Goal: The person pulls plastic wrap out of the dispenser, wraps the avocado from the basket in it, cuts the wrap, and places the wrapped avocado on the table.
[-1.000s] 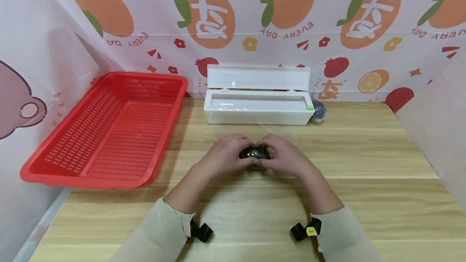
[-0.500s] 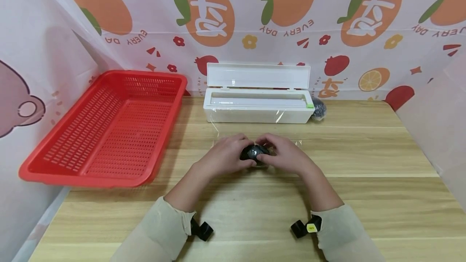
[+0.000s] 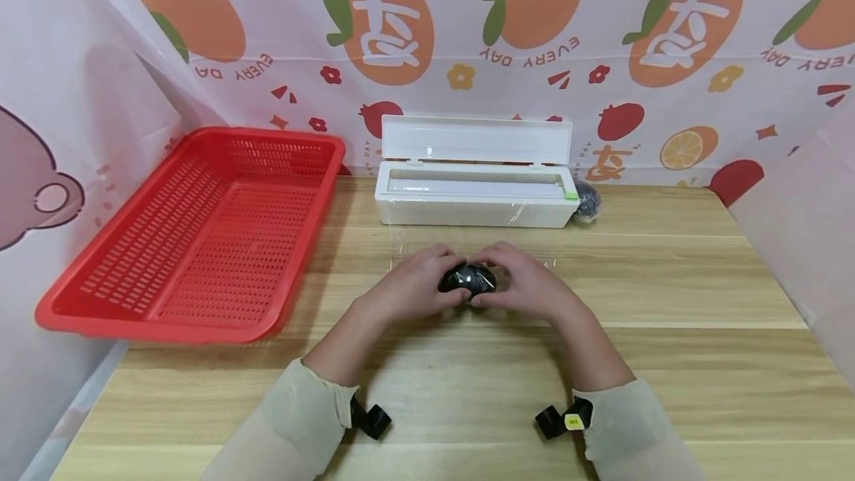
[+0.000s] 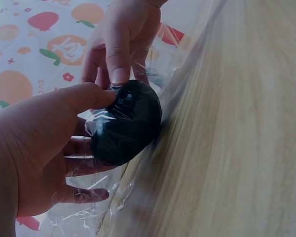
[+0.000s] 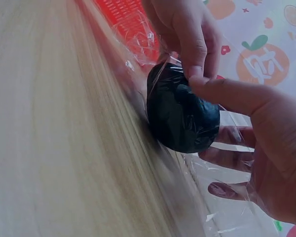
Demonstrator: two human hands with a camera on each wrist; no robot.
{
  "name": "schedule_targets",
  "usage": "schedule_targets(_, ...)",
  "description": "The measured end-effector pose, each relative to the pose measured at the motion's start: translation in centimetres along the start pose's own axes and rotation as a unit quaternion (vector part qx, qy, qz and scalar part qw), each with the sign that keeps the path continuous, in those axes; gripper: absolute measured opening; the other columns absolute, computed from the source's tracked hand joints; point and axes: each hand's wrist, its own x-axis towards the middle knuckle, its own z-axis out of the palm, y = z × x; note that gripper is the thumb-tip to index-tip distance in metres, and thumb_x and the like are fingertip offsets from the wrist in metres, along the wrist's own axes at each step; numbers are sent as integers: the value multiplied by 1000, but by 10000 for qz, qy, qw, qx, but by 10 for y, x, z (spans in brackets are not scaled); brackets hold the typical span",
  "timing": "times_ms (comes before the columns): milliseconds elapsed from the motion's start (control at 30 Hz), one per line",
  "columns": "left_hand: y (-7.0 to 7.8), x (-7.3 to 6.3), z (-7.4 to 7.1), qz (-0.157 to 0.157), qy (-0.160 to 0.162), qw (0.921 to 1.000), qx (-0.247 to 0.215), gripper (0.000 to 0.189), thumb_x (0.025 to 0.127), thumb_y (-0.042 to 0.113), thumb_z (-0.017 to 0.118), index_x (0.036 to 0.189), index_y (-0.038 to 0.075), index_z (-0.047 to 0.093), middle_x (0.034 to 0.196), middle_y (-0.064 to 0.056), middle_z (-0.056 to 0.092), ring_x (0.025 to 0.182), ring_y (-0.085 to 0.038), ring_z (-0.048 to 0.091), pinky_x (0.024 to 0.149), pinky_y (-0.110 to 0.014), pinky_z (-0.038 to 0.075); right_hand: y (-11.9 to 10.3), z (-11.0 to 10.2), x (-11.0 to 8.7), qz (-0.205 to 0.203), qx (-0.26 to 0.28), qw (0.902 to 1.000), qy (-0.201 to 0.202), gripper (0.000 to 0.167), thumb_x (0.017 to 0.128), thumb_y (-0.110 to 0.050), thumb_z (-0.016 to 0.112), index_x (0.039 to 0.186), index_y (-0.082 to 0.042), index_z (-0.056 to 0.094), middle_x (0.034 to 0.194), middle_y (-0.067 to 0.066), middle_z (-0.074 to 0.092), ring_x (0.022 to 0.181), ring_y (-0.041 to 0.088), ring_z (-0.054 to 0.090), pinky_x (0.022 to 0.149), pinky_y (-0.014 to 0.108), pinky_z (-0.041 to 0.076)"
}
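Observation:
A dark, rounded object, perhaps a fruit or vegetable, sits low over the table in clear cling film. My left hand grips its left side, thumb in front and fingers behind. From the right, my right hand holds it too, its thumb near the left thumb. Both thumbs meet at the dark object in the left wrist view. Loose film drapes over the right fingers in the right wrist view. More film stretches back toward a white cling film box, whose lid stands up.
A red perforated basket stands at the left. Behind the right end of the film box lies another dark, film-wrapped round object. A fruit-print cloth hangs along the back of the wooden table.
The thumbs have shifted on the dark object; the right one has slid off its top toward the front edge. Film between box and hands shows more plainly than one second ago.

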Motion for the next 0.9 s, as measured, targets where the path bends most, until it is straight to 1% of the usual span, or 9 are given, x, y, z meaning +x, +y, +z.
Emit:
schedule_targets(67, 0, 0, 0, -47, -40, 9999, -92, 49, 90, 39, 69, 131, 13, 62, 118, -1, 60, 99, -14, 58, 84, -33, 50, 0, 0, 0, -107, -39, 9999, 23, 56, 78, -40, 83, 128, -24, 62, 124, -4, 61, 114, 17, 58, 97, 45, 49)
schedule_targets(167, -1, 0, 1, -75, -58, 9998, -195, 49, 91, 39, 67, 132, 13, 61, 120, -1, 60, 101, -15, 58, 86, -35, 50, 0, 0, -1, -157, -65, 9998, 40, 56, 79, -35, 83, 129, -22, 62, 124, -2, 61, 112, 17, 59, 96, 45, 49)
schedule_targets(300, -4, 1, 2, -45, -46, 9998, -214, 48, 94, 40, 65, 133, 12, 60, 123, -3, 61, 106, -15, 58, 90, -37, 50, 1, 1, 0, -111, -36, 9999, 19, 55, 81, -35, 81, 131, -23, 61, 125, -2, 61, 113, 17, 59, 96, 45, 49)
schedule_targets(467, -5, 2, 2, -18, 47, 9997, -233, 52, 94, 39, 64, 136, 9, 56, 128, -8, 62, 118, -21, 57, 100, -40, 47, 2, 1, 1, -5, -19, 10000, -34, 54, 85, -37, 77, 134, -24, 59, 127, -2, 61, 117, 18, 57, 99, 45, 48)
schedule_targets(600, -4, 2, 1, -28, 237, 9996, -176, 53, 93, 40, 67, 136, 11, 56, 132, -8, 59, 123, -23, 55, 103, -43, 45, 4, 1, 0, 66, -29, 10000, -59, 53, 88, -36, 74, 137, -23, 57, 131, 0, 60, 120, 20, 56, 101, 47, 47)
schedule_targets(667, -4, 2, 1, 51, 393, 9992, -89, 50, 91, 40, 68, 133, 14, 59, 132, -5, 59, 122, -22, 55, 103, -43, 45, 4, 1, 0, 119, -22, 9999, -54, 54, 89, -36, 73, 138, -23, 56, 131, 0, 59, 122, 21, 56, 102, 48, 46)
schedule_targets(767, -4, 3, 2, 257, 589, 9979, -17, 45, 89, 37, 71, 129, 18, 61, 127, 0, 60, 117, -19, 57, 100, -41, 46, 5, 0, 0, 219, 22, 9997, -52, 55, 89, -37, 72, 140, -24, 55, 132, -1, 60, 123, 20, 55, 103, 48, 45)
schedule_targets(900, -4, 4, 3, 412, 627, 9972, -25, 45, 88, 33, 73, 129, 19, 62, 123, 1, 63, 111, -17, 60, 96, -39, 48, 5, 0, 0, 339, 108, 9993, -74, 55, 89, -38, 71, 140, -26, 54, 134, -2, 59, 127, 20, 53, 106, 47, 43)
